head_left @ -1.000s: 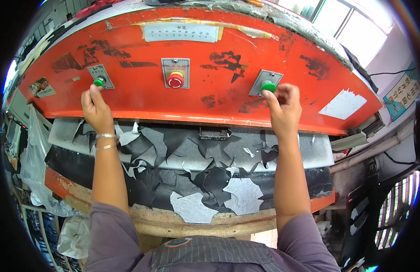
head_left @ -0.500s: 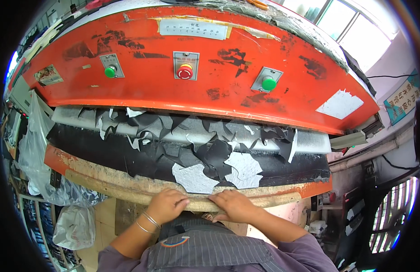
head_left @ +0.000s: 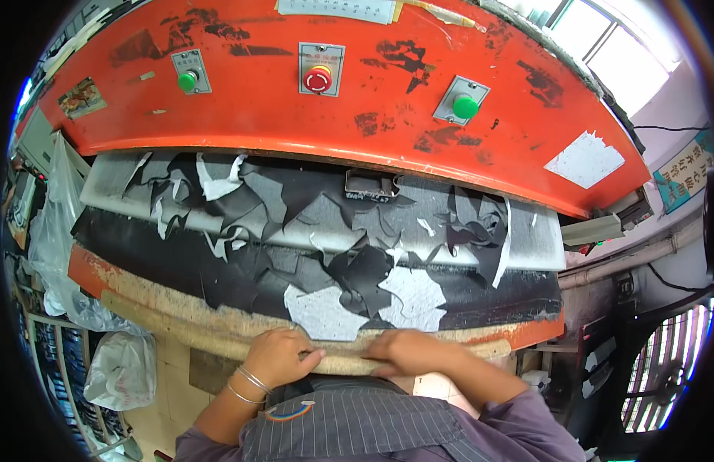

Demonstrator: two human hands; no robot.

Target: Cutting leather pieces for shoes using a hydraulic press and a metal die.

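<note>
Both hands gripped the press's front board edge.
Left hand (head_left: 276, 356) and right hand (head_left: 407, 353) curled closed on the worn board (head_left: 180, 323); shifting it looked next, needing an even pull.

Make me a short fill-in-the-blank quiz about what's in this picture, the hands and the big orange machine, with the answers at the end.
1. Both hands, the left hand and the right hand, rest on the front edge of the worn ____ board.
2. The orange panel carries two green buttons and, between them, one ____ button.
3. The bracelets sit on the ____ wrist.
4. Black and ____ scraps lie on the bed.

Answers: tan; red; left; white
</note>
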